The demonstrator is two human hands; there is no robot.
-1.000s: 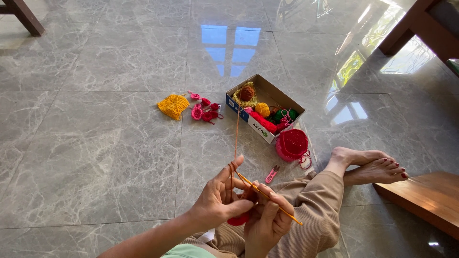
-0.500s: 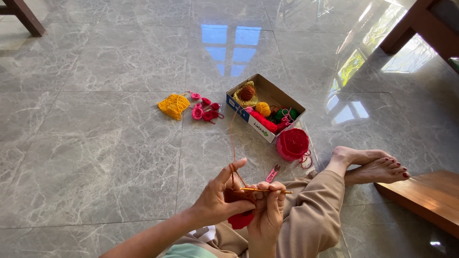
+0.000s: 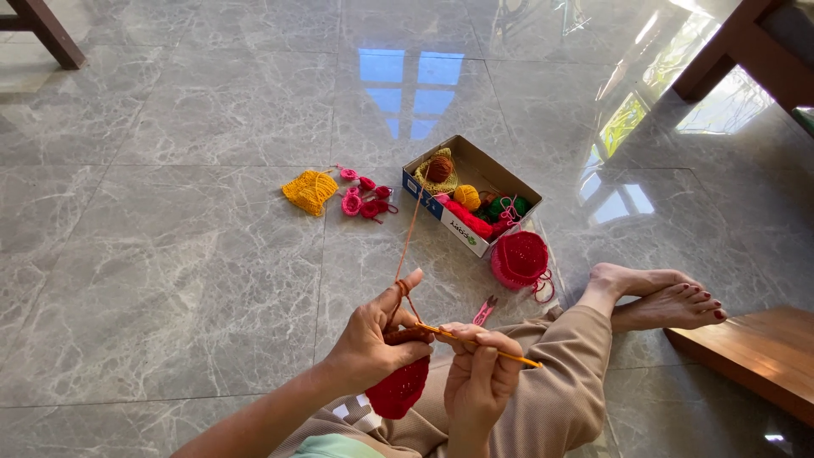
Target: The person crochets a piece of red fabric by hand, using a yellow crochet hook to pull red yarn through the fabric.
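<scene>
Two bare hands are working close together just above the person's lap, over the near edge of the grey marble floor [image 3: 170, 271]. The left hand [image 3: 373, 343] is closing around a red crocheted piece [image 3: 398, 388], which is hanging below its palm, while its raised forefinger is carrying an orange yarn strand [image 3: 407, 246] that is running up and away to a brown yarn ball [image 3: 438, 169] in the far-left corner of an open cardboard box [image 3: 509, 182]. The right hand [image 3: 479, 377] is pinching an orange crochet hook [image 3: 500, 352] between thumb and fingers, closed firmly on its shaft. The hook's long axis is lying nearly level, its working tip pointing left toward the left hand's fingers and meeting the strand there, its tail pointing right over the knee. The left hand is sitting nearer the box, so the yarn is feeding in from that side.
</scene>
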